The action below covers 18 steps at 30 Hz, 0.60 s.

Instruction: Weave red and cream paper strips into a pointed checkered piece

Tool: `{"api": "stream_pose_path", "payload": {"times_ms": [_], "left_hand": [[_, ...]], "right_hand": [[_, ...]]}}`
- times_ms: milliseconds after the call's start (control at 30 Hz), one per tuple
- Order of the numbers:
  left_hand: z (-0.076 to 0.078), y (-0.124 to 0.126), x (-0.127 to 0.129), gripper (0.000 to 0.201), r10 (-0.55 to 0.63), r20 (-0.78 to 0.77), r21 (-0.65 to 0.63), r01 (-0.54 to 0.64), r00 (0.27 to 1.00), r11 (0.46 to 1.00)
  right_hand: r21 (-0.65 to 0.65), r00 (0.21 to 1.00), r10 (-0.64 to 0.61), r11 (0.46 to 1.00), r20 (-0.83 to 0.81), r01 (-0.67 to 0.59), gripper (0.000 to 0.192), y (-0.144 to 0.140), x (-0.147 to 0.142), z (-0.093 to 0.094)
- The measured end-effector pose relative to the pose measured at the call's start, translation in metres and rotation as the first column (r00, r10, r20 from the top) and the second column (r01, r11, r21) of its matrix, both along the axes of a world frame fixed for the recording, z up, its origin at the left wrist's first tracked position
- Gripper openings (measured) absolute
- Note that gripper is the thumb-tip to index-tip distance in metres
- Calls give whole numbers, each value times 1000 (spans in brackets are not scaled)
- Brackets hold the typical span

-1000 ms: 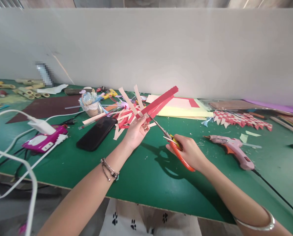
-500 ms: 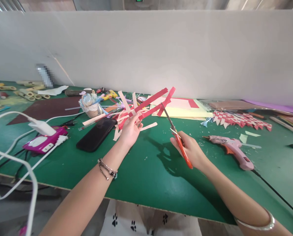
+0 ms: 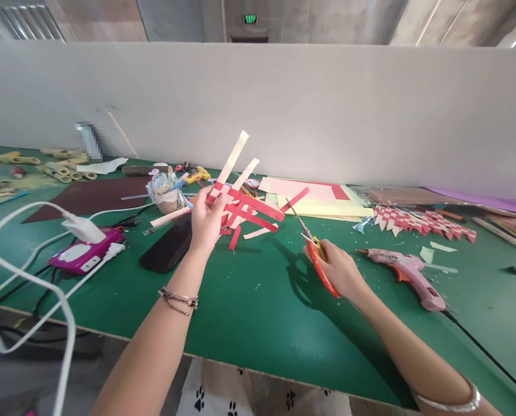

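Observation:
Woven red and pale pink paper strips point(image 3: 251, 200) are pinched in my left hand point(image 3: 206, 222), raised above the table, with loose ends sticking out up and to the right. My right hand point(image 3: 336, 268) grips orange-handled scissors point(image 3: 320, 270), their blades pointing up and away, apart from the woven piece. A loose red strip point(image 3: 296, 200) lies just beyond the blade tips. More cut strips point(image 3: 236, 237) sit beneath and behind the woven piece, partly hidden by it. Left of my left hand, a black phone point(image 3: 164, 251) lies partly covered by that hand.
A pink glue gun point(image 3: 409, 270) lies at right, below a finished red-and-white woven paper piece point(image 3: 422, 221). Paper sheets point(image 3: 314, 196) rest at the back. At left are a purple power strip point(image 3: 86, 251) with white cables, a wrapped cup point(image 3: 167, 193) and bamboo pieces point(image 3: 60, 170).
My left hand has moved left and turned the woven strips, so the pale ends now point up and the red ones right. A red strip has come apart near the scissors, which stay nearly in place.

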<state>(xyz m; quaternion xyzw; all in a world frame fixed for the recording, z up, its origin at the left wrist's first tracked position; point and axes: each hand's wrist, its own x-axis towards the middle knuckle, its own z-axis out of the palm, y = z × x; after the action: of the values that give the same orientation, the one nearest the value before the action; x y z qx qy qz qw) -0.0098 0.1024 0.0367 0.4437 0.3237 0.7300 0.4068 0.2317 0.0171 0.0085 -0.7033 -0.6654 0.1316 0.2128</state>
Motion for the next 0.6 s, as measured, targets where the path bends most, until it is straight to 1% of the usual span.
{"api": "stream_pose_path", "payload": {"times_ms": [67,167,233,300,367,433,500,600], "left_hand": [[5,1,-7,18,0,38,8,0,999,1000],[12,3,-16,12,-29,207,-59,42,978,997],[14,2,-20,14,-72,318,-126,117,945,985],[15,-1,-21,18,-171,391,-142,243,904,960],[15,-6,-18,20,-311,410,-80,374,857,924],[13,-10,-14,26,-426,390,-12,467,817,884],[10,-12,-10,35,-485,372,1,523,791,853],[6,-12,-4,46,-520,358,-11,561,775,828]], "right_hand": [[-36,995,-1,999,98,4,38,0,0,0],[-74,978,23,997,205,-8,35,0,1,-2],[-99,970,38,995,240,-15,34,0,1,-4],[-116,963,54,993,264,-24,32,0,1,-5],[-116,955,74,992,289,-42,29,0,1,-6],[-109,946,94,992,309,-63,28,0,0,-7],[-104,941,107,992,321,-77,29,-1,0,-7],[-93,935,103,993,339,-76,31,-1,-1,-7]]}}
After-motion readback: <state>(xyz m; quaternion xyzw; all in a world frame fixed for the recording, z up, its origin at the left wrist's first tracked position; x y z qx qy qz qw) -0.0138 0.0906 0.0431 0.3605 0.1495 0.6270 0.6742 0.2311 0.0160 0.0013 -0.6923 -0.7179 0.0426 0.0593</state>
